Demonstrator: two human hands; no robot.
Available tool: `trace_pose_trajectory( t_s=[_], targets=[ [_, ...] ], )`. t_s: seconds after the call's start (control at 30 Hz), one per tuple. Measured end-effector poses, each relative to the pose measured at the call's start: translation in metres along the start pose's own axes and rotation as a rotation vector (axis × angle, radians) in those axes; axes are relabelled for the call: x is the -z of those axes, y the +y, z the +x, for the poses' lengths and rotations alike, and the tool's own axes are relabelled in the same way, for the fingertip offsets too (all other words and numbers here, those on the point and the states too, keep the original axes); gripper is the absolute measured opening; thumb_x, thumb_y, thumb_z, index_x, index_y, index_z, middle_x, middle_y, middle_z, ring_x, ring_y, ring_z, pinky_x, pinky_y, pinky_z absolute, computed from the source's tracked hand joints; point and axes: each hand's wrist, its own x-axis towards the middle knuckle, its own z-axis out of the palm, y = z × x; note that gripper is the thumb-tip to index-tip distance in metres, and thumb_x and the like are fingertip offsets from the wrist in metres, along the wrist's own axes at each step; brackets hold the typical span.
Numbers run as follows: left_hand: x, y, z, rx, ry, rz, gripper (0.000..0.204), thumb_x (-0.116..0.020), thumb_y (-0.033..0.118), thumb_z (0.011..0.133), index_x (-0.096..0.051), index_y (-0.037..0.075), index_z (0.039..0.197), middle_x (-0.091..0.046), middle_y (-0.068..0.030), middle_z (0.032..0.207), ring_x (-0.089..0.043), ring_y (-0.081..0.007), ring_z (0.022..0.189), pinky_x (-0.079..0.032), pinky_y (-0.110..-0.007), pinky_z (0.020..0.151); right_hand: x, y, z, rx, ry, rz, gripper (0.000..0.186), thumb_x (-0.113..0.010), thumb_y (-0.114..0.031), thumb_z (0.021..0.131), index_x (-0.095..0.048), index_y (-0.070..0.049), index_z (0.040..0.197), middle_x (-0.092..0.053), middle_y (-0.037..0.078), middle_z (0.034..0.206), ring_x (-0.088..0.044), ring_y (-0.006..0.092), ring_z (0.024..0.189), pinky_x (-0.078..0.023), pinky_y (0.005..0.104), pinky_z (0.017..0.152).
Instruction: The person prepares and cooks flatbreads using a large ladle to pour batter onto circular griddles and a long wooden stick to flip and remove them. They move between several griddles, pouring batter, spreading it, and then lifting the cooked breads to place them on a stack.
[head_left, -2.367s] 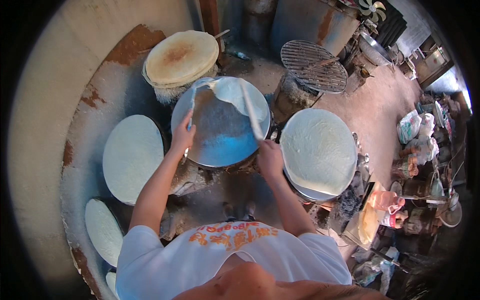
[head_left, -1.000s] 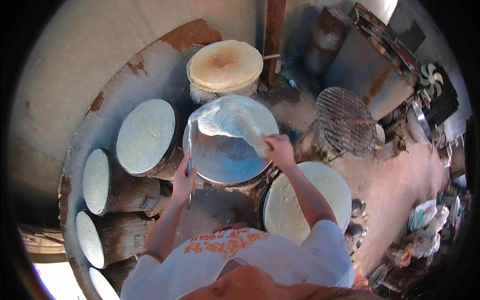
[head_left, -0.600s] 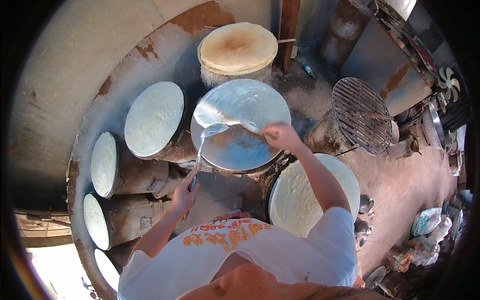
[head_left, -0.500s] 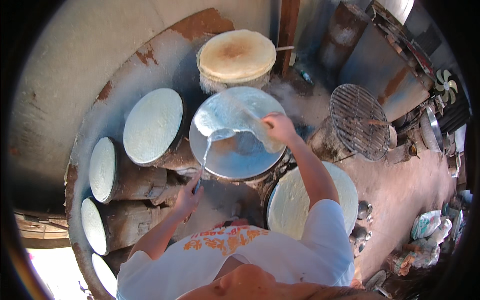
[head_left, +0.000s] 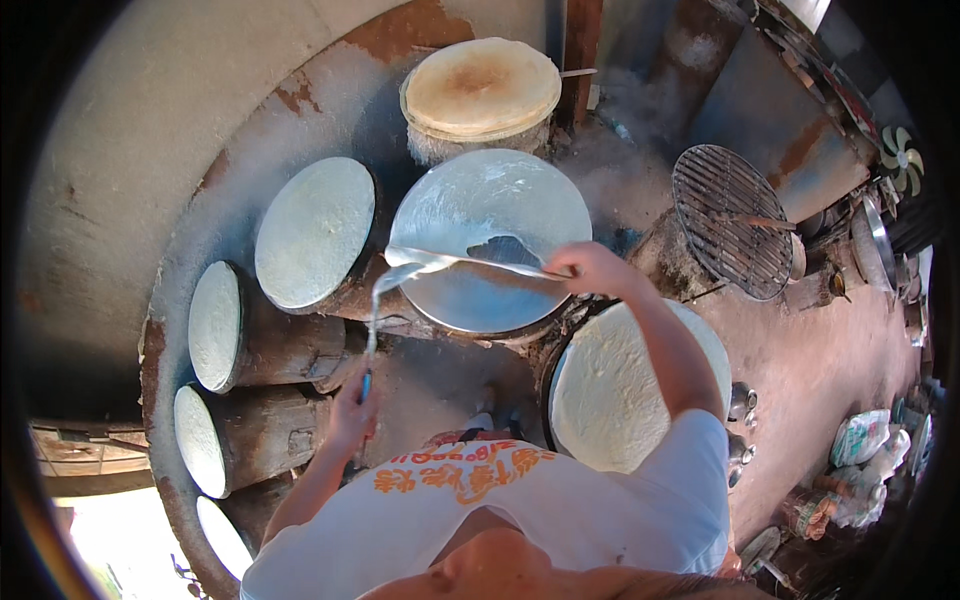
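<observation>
My left hand (head_left: 355, 405) is closed on the blue handle of a long metal scoop (head_left: 373, 318); its head is at the left edge of the round middle griddle (head_left: 480, 305), beside a flat spreader (head_left: 490, 266). My right hand (head_left: 590, 268) grips the spreader's right end, holding it crosswise over the griddle. White batter (head_left: 480, 185) coats much of the griddle's far half, with an irregular bare patch just beyond the spreader. The nearer part shows bare metal.
A browned flatbread stack (head_left: 478, 80) sits behind. Batter-covered griddles on drums line the left (head_left: 315, 230); another (head_left: 620, 390) stands at near right. A barred grate (head_left: 730, 220) and fan (head_left: 900, 160) are rightward; bags (head_left: 860, 440) lie at far right. Steam hangs behind the griddle.
The spreader has swung from slanting to nearly level across the griddle. The scoop's head has moved left to the rim. The batter covers more of the far half.
</observation>
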Motion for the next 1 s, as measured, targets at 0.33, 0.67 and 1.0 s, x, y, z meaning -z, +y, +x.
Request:
trace_pose_trajectory(
  t_s=[0.33, 0.67, 1.0],
  targets=[
    [-0.020, 0.008, 0.007, -0.177, -0.112, 0.073, 0.061, -0.046, 0.006, 0.091, -0.026, 0.020, 0.147, -0.041, 0.0014, 0.053, -0.041, -0.0089, 0.036, -0.036, -0.025, 0.034, -0.057, -0.023, -0.071, 0.020, 0.267, 0.021, 0.038, -0.065, 0.002, 0.062, -0.067, -0.006, 0.099, -0.065, 0.010, 0.096, -0.063, 0.0267, 0.090, -0.051, 0.0327, 0.075],
    [0.033, 0.024, -0.016, -0.279, -0.302, -0.060, 0.059, -0.045, 0.003, 0.093, -0.025, 0.014, 0.147, -0.040, 0.0021, 0.053, -0.039, -0.0068, 0.038, -0.034, -0.024, 0.036, -0.164, -0.099, -0.114, -0.090, 0.599, -0.206, 0.037, -0.066, 0.004, 0.064, -0.069, -0.008, 0.099, -0.066, 0.009, 0.088, -0.064, 0.0220, 0.081, -0.051, 0.0297, 0.068],
    [0.135, 0.056, 0.020, -0.562, -0.386, -0.522, 0.061, -0.040, 0.000, 0.093, -0.021, 0.016, 0.148, -0.037, 0.0018, 0.054, -0.032, -0.0046, 0.037, -0.030, -0.021, 0.032, -0.354, -0.175, 0.211, -0.336, 1.055, 1.305, 0.027, -0.045, -0.014, 0.097, -0.040, -0.009, 0.122, -0.059, 0.006, 0.081, -0.046, 0.0098, 0.047, -0.038, 0.0246, 0.042]
  ],
)
